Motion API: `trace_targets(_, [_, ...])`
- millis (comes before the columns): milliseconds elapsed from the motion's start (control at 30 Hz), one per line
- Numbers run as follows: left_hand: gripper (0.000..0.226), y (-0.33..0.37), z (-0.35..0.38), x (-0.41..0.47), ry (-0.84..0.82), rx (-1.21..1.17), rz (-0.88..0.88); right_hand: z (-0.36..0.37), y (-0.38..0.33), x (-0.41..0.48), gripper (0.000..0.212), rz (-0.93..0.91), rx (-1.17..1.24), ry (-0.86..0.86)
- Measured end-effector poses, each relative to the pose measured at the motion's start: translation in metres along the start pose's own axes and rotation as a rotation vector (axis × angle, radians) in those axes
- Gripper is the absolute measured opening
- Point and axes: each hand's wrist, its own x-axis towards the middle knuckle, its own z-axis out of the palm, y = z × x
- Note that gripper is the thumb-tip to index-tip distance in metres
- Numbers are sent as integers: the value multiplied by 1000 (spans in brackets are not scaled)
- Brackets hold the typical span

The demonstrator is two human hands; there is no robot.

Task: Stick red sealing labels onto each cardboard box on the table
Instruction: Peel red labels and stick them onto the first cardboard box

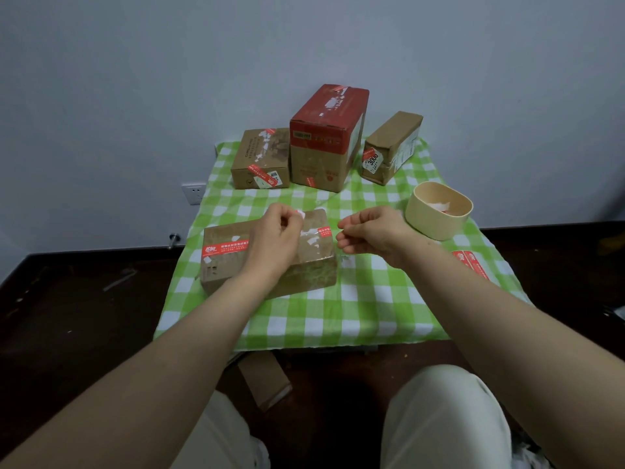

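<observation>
Head view, single frame.

- Flat brown cardboard box (223, 275) lies centre-left on the green-and-white checked cloth surface (338, 306). It is nearest the person, and I judge it the box being worked on.
- A red sealing label (225, 249) is already stuck across its top.
- Left hand (275, 231) is over the box top, its fingers pinching a small white-and-red scrap (300, 214), probably peeled backing.
- Upper centre, set back: small brown cardboard box (260, 160), tall red-topped cardboard box (324, 130) and narrow brown cardboard box (394, 143). Each shows some red sticker.
- Right hand (368, 233) is just right of the flat box, fingers curled with tips close. I cannot tell whether they hold anything.
- Cream oval open tub (436, 226) holds white and pinkish paper scraps (439, 206); likely waste.
- Spare red label strips (470, 262) lie at the surface's right edge, probably kept there as the supply.
</observation>
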Motion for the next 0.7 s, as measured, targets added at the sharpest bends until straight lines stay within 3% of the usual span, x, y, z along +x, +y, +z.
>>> trace_targets(233, [21, -21, 8, -2, -127, 370, 216, 8, 11, 19, 12, 13, 22, 17])
trace_targets(367, [34, -28, 14, -5, -214, 610, 197, 10, 15, 26, 10, -3, 41, 8])
trace_targets(700, [36, -28, 22, -10, -149, 728, 244, 9, 16, 29, 22, -30, -7, -54])
